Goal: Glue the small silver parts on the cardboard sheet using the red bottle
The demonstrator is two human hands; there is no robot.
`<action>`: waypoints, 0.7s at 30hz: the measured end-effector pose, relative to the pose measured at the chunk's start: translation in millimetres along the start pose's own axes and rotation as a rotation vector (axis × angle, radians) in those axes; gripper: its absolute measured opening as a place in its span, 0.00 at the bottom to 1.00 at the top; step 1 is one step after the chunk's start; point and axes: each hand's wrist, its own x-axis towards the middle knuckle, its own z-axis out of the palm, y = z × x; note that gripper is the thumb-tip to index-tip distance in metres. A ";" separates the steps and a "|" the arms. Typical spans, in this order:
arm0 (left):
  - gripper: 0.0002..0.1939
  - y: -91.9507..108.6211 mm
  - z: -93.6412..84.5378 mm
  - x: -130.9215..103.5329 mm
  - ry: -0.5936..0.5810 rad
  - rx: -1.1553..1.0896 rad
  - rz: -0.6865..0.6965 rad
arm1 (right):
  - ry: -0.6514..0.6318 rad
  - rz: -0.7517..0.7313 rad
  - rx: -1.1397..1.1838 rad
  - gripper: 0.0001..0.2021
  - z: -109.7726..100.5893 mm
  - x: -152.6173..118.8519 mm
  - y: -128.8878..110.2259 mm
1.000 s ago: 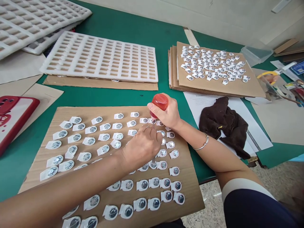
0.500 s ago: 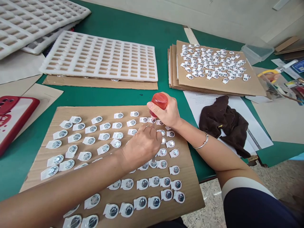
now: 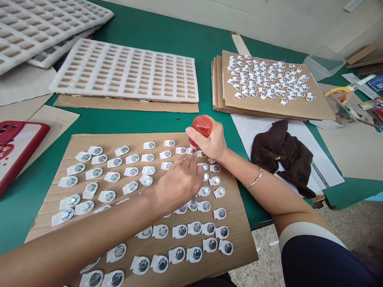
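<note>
Red bottle (image 3: 202,125): positioned above the upper right part of the cardboard sheet (image 3: 239,228), inverted, with its nozzle pointing down among the white tabs with metal discs (image 3: 220,214). The right hand (image 3: 217,140) grasps the bottle, fingers wrapped around the body and thumb pressed along the near side. The left hand (image 3: 181,181) is set just below the nozzle; its fingers are curled closed on what appears to be a slim metal tool (image 3: 193,201), whose end shows beneath the fist at one disc (the grip itself is hidden by the knuckles).

Change over the last second: practically none. Both hands keep the same pose, and the visible tabs hold their places; only the camera view shifts slightly. In judgement, this indicates a steady, fine operation at one spot, unfinished at this instant. Whether liquid leaves the nozzle cannot be told.
</note>
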 end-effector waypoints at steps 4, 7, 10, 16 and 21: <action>0.11 -0.3 0.7 0.0 0.004 0.016 0.008 | -0.008 0.007 0.017 0.15 -0.5 -0.4 0.5; 0.11 -1.0 0.7 0.1 0.000 0.021 0.012 | -0.006 0.010 0.019 0.15 -0.1 -0.5 0.5; 0.11 -1.5 0.4 -0.4 0.001 0.019 0.013 | -0.005 0.016 0.017 0.15 0.1 -0.2 0.4; 0.11 -0.6 -0.4 -0.8 0.000 0.023 0.012 | -0.012 0.012 0.014 0.15 -0.2 -0.1 1.0; 0.11 -0.9 -0.4 -0.1 0.005 -0.001 0.000 | 0.011 0.004 0.006 0.15 0.7 0.3 2.3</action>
